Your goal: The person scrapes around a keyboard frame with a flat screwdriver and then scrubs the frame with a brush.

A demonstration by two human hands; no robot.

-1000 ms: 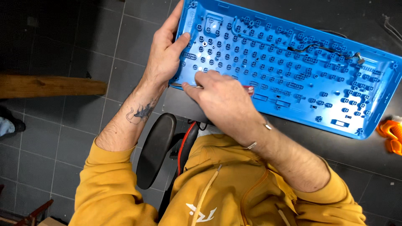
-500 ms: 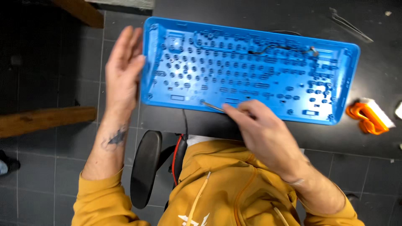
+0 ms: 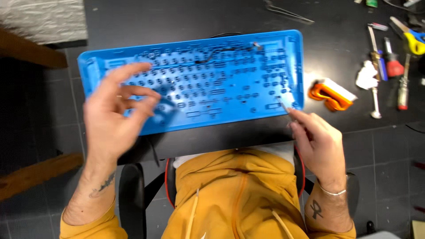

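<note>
On the black table (image 3: pixel 336 26) above grey floor tiles, our blue keyboard shell (image 3: pixel 212 79) lies flat. Our left hand (image 3: pixel 115 119) hovers spread and blurred; our right hand (image 3: pixel 316 141) pinches a thin tool we cannot identify.

I see even, fairly bright overhead light with soft shadows. My left hand (image 3: pixel 116 116) smears with motion blur; the blue shell (image 3: pixel 199 79) shows mild glare, and the frame edges bend slightly.
</note>
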